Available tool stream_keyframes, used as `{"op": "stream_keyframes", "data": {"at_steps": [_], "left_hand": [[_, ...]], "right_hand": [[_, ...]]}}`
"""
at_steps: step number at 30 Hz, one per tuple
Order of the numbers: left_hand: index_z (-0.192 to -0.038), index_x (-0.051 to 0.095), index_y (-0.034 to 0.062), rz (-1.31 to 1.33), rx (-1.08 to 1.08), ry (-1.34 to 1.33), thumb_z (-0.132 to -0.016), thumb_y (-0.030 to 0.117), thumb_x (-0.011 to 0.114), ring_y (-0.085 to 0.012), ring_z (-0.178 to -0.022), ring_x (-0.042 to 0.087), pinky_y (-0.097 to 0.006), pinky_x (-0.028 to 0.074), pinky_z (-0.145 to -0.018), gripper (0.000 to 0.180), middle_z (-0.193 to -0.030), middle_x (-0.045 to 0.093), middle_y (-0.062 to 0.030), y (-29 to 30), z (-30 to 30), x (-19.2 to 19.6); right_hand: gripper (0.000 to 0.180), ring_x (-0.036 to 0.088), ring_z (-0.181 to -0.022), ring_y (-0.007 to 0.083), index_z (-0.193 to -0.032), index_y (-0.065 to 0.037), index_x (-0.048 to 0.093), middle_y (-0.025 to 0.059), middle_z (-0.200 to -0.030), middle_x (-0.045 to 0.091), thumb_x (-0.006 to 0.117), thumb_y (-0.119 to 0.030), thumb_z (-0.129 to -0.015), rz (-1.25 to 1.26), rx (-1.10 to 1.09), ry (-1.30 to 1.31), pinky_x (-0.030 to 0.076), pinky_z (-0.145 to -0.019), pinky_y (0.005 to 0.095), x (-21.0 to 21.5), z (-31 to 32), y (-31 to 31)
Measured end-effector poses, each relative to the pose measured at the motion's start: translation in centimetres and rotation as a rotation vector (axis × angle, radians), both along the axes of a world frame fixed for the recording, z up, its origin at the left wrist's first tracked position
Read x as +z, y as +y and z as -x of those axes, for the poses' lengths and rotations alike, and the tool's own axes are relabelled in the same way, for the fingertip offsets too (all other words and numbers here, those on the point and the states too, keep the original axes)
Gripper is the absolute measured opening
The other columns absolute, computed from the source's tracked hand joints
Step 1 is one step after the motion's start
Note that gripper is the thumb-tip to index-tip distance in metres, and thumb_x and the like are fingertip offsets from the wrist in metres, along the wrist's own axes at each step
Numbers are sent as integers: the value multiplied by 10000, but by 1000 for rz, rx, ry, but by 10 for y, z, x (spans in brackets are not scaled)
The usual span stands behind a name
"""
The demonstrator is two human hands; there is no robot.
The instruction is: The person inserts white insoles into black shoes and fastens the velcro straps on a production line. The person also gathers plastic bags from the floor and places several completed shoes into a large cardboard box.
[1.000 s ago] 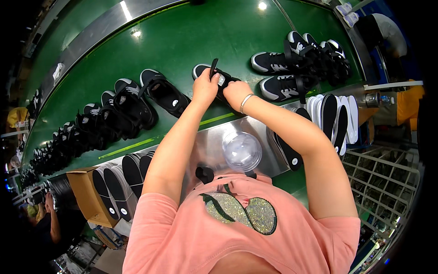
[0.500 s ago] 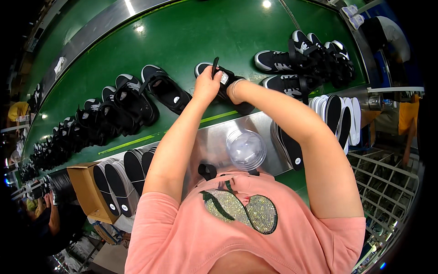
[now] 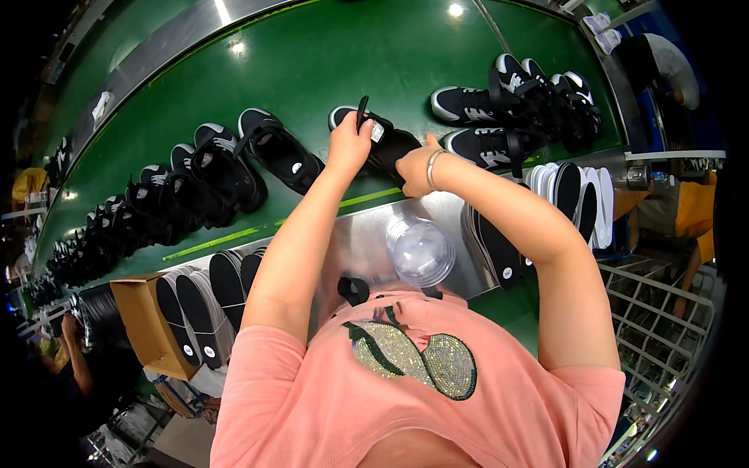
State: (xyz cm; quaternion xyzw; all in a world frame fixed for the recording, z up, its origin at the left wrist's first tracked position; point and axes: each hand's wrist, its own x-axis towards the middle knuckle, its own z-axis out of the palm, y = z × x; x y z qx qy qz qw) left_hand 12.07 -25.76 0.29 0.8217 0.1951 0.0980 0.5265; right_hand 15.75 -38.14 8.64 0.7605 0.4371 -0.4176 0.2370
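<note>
A black sneaker (image 3: 393,150) with a silver-grey toe lies on the green conveyor belt in front of me. My left hand (image 3: 349,145) is closed on its tongue, thumb on top, and a black strap (image 3: 362,111) stands up beside the thumb. At the heel, my right hand (image 3: 417,169) grips the collar; its index finger points away from the shoe and the other fingers are partly hidden. A pale label (image 3: 378,132) shows on the tongue. Just left lies another black sneaker (image 3: 279,150), with a white round mark inside.
A long row of black sneakers (image 3: 214,175) runs left along the belt; more sneakers (image 3: 476,105) stand at right. Clear plastic cups (image 3: 421,251) sit on the metal ledge (image 3: 351,242). Bundled insoles (image 3: 204,312) fill a cardboard box (image 3: 140,320); more insoles (image 3: 567,191) stand at right.
My right hand has drawn back out of the shoe opening to its heel, and its fingers now show. My left hand stays on the tongue. The shoes have shifted slightly left in view.
</note>
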Motion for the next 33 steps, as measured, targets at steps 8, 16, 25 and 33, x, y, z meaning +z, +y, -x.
{"op": "stream_keyframes", "data": {"at_steps": [8, 16, 25, 33], "left_hand": [[-933, 535, -2, 156, -30, -8, -817, 190, 520, -162, -744, 547, -279, 421, -685, 225, -777, 586, -98, 3, -2, -14], [-929, 540, 18, 65, -112, 15, -819, 214, 507, -177, -698, 535, -294, 416, -657, 227, -754, 583, -102, 0, 0, 5], [-989, 544, 128, -424, -29, -114, -746, 93, 519, -366, -716, 555, -432, 439, -633, 247, -776, 587, -168, 22, 6, 14], [-1007, 507, 82, -887, 8, -367, -728, 129, 585, -250, -962, 470, -388, 325, -837, 293, -1002, 524, -83, 4, 6, 58]], "right_hand": [[345, 581, -898, 251, -930, -3, 612, 173, -929, 607, 530, -258, -713, -424, -394, 183, 383, -847, 432, -39, -15, -17], [155, 538, -530, 145, -731, -12, 575, 69, -599, 571, 584, -164, -757, -980, -1540, 562, 452, -531, 267, -74, -18, -5], [119, 555, -628, 99, -725, -34, 587, 37, -685, 602, 601, -150, -746, -1241, -1054, 725, 424, -592, 228, 19, 14, -80], [133, 518, -703, 182, -825, -123, 592, 18, -677, 523, 492, -121, -737, -849, 16, -232, 341, -716, 335, 27, 94, -142]]}}
